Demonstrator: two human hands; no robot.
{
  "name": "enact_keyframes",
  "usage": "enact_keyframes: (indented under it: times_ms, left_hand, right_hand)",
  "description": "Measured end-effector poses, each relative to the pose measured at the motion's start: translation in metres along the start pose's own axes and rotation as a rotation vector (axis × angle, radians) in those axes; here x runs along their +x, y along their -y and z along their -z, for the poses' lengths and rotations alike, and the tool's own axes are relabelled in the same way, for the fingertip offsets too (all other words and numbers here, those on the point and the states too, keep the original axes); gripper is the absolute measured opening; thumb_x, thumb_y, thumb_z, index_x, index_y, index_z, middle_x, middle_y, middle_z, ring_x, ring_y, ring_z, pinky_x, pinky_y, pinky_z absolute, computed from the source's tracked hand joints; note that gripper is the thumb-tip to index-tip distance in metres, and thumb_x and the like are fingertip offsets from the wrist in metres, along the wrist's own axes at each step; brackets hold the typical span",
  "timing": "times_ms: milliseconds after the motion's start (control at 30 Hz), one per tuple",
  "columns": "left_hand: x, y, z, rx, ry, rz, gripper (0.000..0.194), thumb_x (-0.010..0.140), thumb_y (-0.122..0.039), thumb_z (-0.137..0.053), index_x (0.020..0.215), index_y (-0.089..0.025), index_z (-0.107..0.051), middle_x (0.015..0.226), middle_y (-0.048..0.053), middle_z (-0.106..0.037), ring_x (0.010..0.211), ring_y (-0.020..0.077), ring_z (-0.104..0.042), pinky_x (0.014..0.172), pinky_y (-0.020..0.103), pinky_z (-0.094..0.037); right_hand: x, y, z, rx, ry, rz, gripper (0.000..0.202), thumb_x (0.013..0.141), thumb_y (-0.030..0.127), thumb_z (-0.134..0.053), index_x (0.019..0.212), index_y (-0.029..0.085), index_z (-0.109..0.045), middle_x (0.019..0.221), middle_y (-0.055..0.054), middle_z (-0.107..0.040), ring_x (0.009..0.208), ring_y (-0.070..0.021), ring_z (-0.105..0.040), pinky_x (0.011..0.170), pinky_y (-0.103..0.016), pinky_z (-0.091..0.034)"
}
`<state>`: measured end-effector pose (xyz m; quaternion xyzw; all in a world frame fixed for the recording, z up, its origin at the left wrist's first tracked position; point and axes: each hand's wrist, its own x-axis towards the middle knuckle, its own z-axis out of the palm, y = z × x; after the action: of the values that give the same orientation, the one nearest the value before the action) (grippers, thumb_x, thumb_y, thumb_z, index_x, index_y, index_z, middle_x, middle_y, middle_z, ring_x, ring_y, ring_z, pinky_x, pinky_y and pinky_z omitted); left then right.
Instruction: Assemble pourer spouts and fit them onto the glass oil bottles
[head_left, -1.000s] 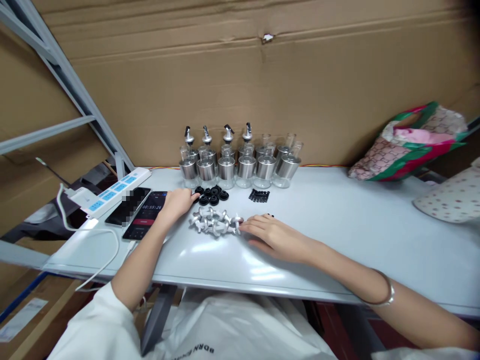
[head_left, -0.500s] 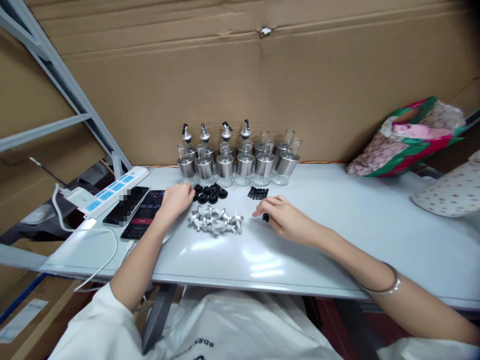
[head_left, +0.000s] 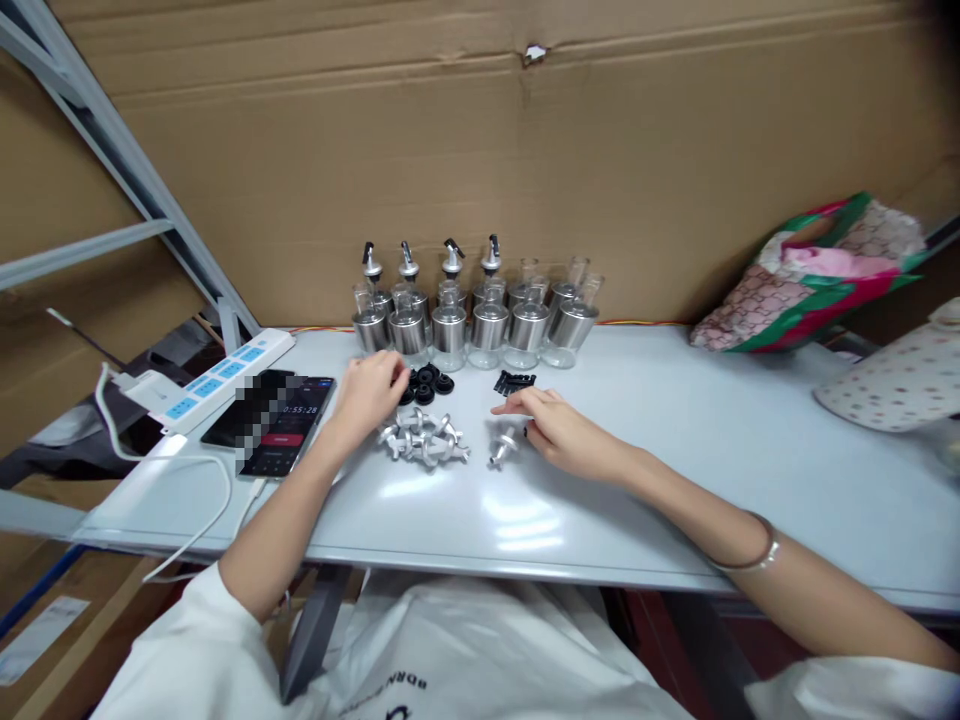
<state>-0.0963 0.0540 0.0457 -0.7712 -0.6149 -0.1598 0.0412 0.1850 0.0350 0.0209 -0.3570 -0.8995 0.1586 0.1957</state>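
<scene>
My left hand (head_left: pixel 373 388) is at the left edge of a cluster of black round stoppers (head_left: pixel 425 393), its fingers curled together; what they hold, if anything, is hidden. My right hand (head_left: pixel 559 430) has its index finger stretched out to the left and its other fingers curled around a small black part (head_left: pixel 526 430), mostly hidden. Just below that index finger lies one silver pourer spout (head_left: pixel 504 446), apart from the pile of silver pourer spouts (head_left: pixel 424 440) in front of the stoppers. Small black strips (head_left: pixel 514 383) lie beyond my right hand.
Two rows of glass bottles with steel sleeves (head_left: pixel 490 326) stand at the back, several topped with pourers (head_left: pixel 452 262). Left are two phones (head_left: pixel 289 430), a power strip (head_left: pixel 225 380) and a white cable (head_left: pixel 225 500). A patterned bag (head_left: pixel 780 285) sits at the right.
One silver pourer spout has come away from the pile to the right, beside my right hand. My left hand has moved slightly right and farther over the black stoppers.
</scene>
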Motion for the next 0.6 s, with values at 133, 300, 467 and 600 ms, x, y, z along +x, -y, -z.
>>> enact_keyframes:
  times_ms: [133, 300, 467, 600]
  left_hand:
    - [-0.011, -0.030, -0.007, -0.165, -0.059, -0.464, 0.020, 0.092, -0.027, -0.042, 0.086, -0.017, -0.058, 0.090, 0.005, -0.066, 0.089, 0.0181, -0.058, 0.084, 0.033, -0.036]
    - [-0.019, -0.045, -0.012, -0.178, -0.213, -0.642, 0.025, 0.092, -0.023, -0.039, 0.077, -0.016, -0.057, 0.076, 0.003, -0.065, 0.074, 0.0152, -0.055, 0.077, 0.031, -0.036]
    - [-0.019, -0.038, -0.011, -0.219, -0.242, -0.646, 0.030, 0.094, -0.027, -0.035, 0.076, -0.016, -0.057, 0.075, 0.004, -0.063, 0.074, 0.0156, -0.054, 0.077, 0.032, -0.036]
    - [-0.021, -0.041, -0.012, -0.217, -0.191, -0.710, 0.034, 0.097, -0.030, -0.032, 0.083, -0.014, -0.060, 0.080, 0.005, -0.064, 0.079, 0.0162, -0.054, 0.079, 0.032, -0.035]
  right_hand:
    - [0.012, -0.003, -0.003, 0.011, 0.010, 0.026, 0.043, 0.069, -0.004, -0.036, 0.104, 0.020, -0.046, 0.119, -0.010, -0.060, 0.110, -0.0251, -0.052, 0.090, -0.041, -0.041]
    - [0.038, -0.007, -0.007, -0.079, 0.102, 0.085, 0.044, 0.066, -0.005, -0.036, 0.102, 0.019, -0.045, 0.110, -0.012, -0.060, 0.104, -0.0239, -0.054, 0.086, -0.038, -0.041]
    - [0.048, -0.011, -0.009, -0.099, 0.114, 0.086, 0.038, 0.066, -0.003, -0.036, 0.096, 0.019, -0.044, 0.106, -0.012, -0.062, 0.098, -0.0244, -0.056, 0.085, -0.040, -0.038]
    - [0.035, -0.020, 0.002, 0.141, -0.067, -0.007, 0.034, 0.068, 0.002, -0.037, 0.095, 0.022, -0.040, 0.113, -0.011, -0.066, 0.106, -0.0256, -0.056, 0.090, -0.044, -0.036]
